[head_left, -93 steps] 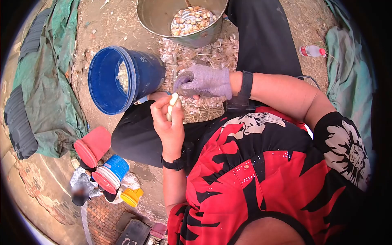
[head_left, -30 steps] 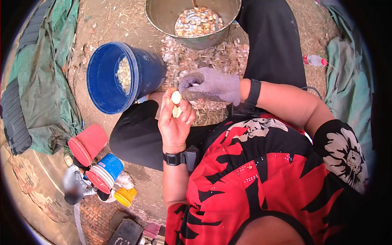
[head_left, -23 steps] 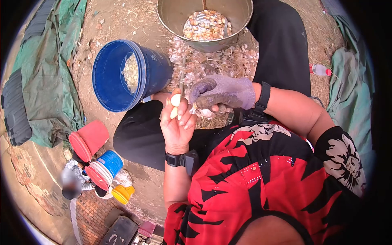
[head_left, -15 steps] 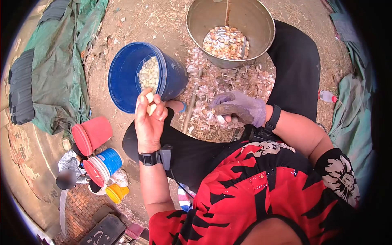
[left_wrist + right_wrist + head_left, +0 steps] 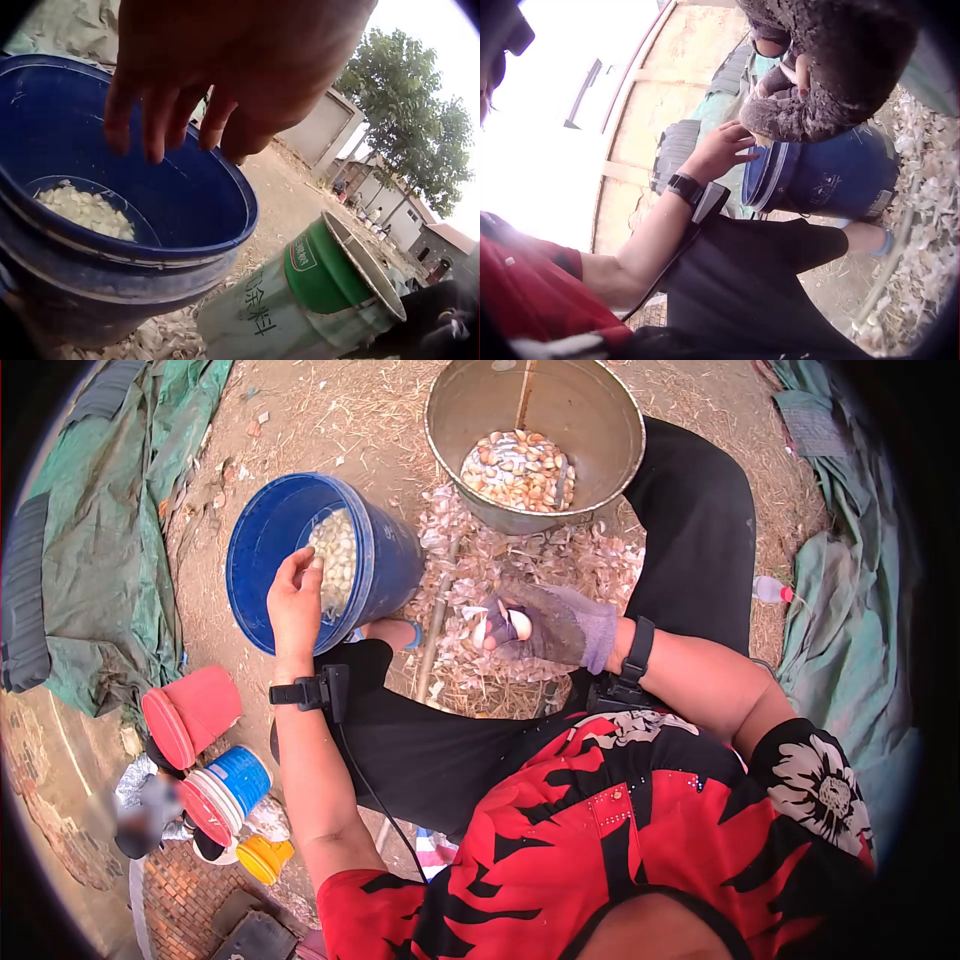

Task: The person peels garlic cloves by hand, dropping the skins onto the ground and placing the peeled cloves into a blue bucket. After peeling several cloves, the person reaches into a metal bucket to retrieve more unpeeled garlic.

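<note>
red-black floral top, black trousers, purple glove (image 5: 560,628), black wrist straps

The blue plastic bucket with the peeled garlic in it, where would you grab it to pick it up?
Probably the round blue plastic bucket is best taken by its upper rim, from above. It leans toward the bare left hand, so the open mouth faces that way. No handle shows in these views.

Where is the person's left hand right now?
In the head view the bare left hand is at the left, over the open mouth of the blue bucket of peeled garlic cloves. The left wrist view shows its fingers spread and empty.
</note>
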The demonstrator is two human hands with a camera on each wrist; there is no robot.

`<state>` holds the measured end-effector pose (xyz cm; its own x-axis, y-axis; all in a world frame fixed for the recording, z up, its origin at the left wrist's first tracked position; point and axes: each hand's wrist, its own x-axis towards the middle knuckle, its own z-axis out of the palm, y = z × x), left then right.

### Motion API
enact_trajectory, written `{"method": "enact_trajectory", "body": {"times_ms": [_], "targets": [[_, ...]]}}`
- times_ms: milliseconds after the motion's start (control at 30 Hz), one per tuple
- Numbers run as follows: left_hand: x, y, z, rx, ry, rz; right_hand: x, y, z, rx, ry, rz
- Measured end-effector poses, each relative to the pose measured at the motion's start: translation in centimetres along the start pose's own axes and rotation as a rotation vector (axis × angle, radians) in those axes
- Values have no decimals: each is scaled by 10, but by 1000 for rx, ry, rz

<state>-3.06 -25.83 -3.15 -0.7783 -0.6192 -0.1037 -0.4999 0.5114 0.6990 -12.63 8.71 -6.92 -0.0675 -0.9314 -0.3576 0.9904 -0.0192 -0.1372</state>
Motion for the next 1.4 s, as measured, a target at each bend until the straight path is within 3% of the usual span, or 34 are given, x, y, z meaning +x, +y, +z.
{"method": "enact_trajectory", "body": {"times_ms": [100, 133, 233, 300, 367, 400, 433, 500, 567, 700, 767, 833, 900, 1033, 1100, 1300, 1400], "targets": [[-41, 61, 15, -255, -52, -60, 8, -1, 1, 168, -53, -19], [-59, 77, 23, -312, -130, -66, 11, -1, -4, 184, -120, -38], [-112, 112, 61, -431, -319, -39, 17, 1, -4, 137, -104, -126], [-136, 113, 94, -310, -303, 90, 16, 3, -15, 111, -137, -166], [-150, 120, 113, -249, -307, 90, 12, 3, -25, 34, -189, -132], [-152, 114, 123, -209, -277, 86, 12, 6, -24, -345, -147, -248], [-153, 109, 130, -217, -254, 89, 12, 7, -29, -365, -158, -238], [-150, 97, 137, -196, -191, 232, 20, 9, -44, 26, -207, -117], [-146, 92, 135, -217, -156, 238, 11, 1, -19, -101, -189, -125], [-144, 97, 124, -292, -174, 212, 6, -6, -13, -368, -10, -261], [-142, 92, 124, -185, -95, 417, 2, -6, -11, -586, 169, -275], [-142, 91, 119, -148, -51, 478, -1, -7, -6, -690, 223, -229], [-144, 97, 113, -617, -236, 239, -8, -8, 1, -725, 221, -165], [-136, 92, 107, -844, -349, 176, -15, -7, 13, -562, 184, -148], [-137, 95, 99, -983, -489, 156, -20, -5, 26, -550, 159, -145], [-141, 99, 95, -1247, -437, 117, -25, -3, 44, -607, 151, -243], [-142, 98, 93, -1272, -440, 14, -26, 1, 52, -764, 241, -359]]}}
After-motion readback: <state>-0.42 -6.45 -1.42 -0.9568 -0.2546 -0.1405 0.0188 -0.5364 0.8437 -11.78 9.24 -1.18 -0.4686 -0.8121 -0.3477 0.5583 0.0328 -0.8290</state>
